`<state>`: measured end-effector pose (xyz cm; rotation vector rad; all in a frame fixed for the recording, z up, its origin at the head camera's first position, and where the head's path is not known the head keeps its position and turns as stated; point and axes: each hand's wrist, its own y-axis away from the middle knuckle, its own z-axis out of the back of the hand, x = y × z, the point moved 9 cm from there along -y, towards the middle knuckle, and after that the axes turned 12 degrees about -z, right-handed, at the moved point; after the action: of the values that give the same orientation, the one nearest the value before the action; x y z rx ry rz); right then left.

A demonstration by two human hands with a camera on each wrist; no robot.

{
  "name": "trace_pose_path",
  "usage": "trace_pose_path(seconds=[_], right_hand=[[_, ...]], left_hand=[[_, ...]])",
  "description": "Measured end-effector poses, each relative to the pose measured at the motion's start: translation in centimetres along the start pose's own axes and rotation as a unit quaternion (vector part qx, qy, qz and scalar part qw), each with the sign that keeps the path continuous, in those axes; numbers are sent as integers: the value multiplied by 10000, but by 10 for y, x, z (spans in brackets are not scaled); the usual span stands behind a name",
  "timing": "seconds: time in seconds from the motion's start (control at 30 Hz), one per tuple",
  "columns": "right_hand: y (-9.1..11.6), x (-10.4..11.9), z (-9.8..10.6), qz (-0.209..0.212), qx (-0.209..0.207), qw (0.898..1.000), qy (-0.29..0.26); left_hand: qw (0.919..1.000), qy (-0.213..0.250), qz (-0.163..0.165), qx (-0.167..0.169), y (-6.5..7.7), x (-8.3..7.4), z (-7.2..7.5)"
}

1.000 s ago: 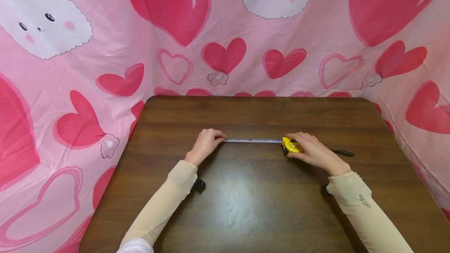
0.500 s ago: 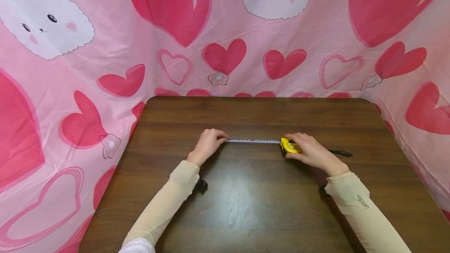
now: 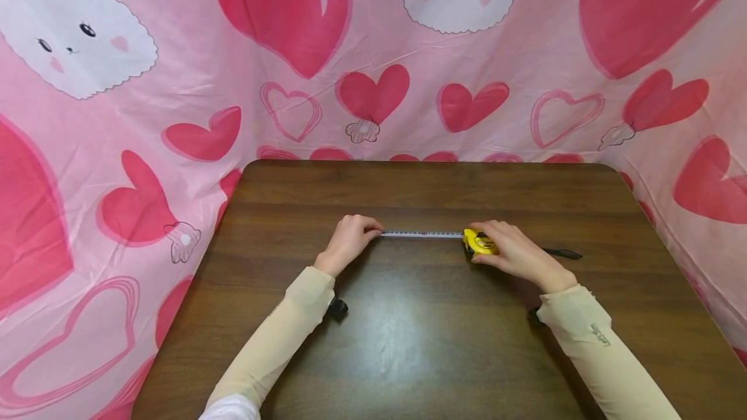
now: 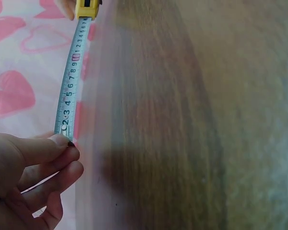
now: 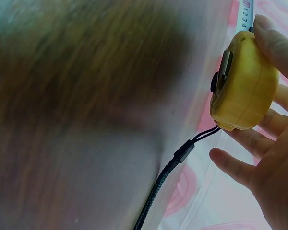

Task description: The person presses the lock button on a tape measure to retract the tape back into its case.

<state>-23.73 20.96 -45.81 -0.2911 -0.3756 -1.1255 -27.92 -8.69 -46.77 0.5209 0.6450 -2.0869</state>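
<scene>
Between the two hands stretches the white blade [image 3: 423, 234] of a yellow tape measure [image 3: 481, 242]. My left hand [image 3: 349, 242] pinches the blade's end between thumb and index finger; in the left wrist view that thumb covers the end hook in part, and the numbers run from about 2 past 10 toward the case. My right hand [image 3: 519, 251] grips the case, thumb on one side and fingers on the other. In the right wrist view the case [image 5: 245, 84] shows a belt clip on its edge, and a black wrist strap [image 5: 158, 184] hangs from it.
A brown wood-grain table [image 3: 397, 355] with rounded corners lies under the hands. Pink cloth [image 3: 397, 44] printed with hearts hangs behind it and along both sides. A small black device [image 3: 337, 309] sits at the left wrist.
Both hands have come slightly closer together, the left moving right and the right moving a little left. The exposed length of tape measure blade has become shorter.
</scene>
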Motion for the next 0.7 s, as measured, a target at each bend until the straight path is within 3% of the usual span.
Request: trace_pose_path(seconds=[0.33, 0.7], right_hand=[[-3, 2, -4, -155, 177, 9997, -47], [-5, 6, -5, -26, 86, 10000, -17]], left_hand=[[10000, 53, -31, 57, -2, -4, -5], [9999, 68, -117, 43, -5, -11, -7]])
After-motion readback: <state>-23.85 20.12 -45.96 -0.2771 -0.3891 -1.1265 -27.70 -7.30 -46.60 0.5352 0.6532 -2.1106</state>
